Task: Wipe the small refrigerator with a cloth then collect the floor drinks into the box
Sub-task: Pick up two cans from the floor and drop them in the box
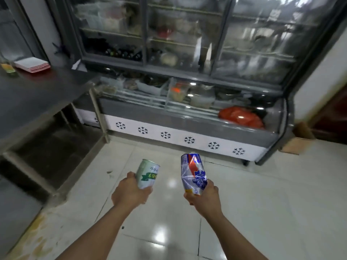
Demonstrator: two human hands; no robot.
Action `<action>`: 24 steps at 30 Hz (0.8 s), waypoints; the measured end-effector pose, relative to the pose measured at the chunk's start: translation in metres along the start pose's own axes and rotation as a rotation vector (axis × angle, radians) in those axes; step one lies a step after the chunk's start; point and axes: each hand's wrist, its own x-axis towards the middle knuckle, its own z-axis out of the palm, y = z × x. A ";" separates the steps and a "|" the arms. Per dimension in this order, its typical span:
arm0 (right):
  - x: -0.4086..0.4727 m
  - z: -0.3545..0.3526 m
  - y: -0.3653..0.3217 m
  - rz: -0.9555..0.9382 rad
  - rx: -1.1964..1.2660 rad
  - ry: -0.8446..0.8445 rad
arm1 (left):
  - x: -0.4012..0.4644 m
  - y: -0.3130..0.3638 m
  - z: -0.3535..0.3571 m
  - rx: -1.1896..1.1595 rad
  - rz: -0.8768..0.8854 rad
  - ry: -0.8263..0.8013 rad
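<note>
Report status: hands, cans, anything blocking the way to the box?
Left hand shut on green-and-white can. Right hand shut on dented blue can. Cardboard box at display fridge's right end; tiled floor between looks clear.

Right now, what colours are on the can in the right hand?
Blue, red and silver-white with a yellow base, on the dented can; seen in the head view.

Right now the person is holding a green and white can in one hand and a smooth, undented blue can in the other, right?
Not quite. The head view shows the blue can in the right hand is crumpled and dented, not smooth. The rest is right: the left hand holds a green and white can.
</note>
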 end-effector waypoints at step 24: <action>-0.048 -0.443 0.339 0.331 0.217 0.535 | -0.253 0.385 0.325 0.131 0.498 -0.380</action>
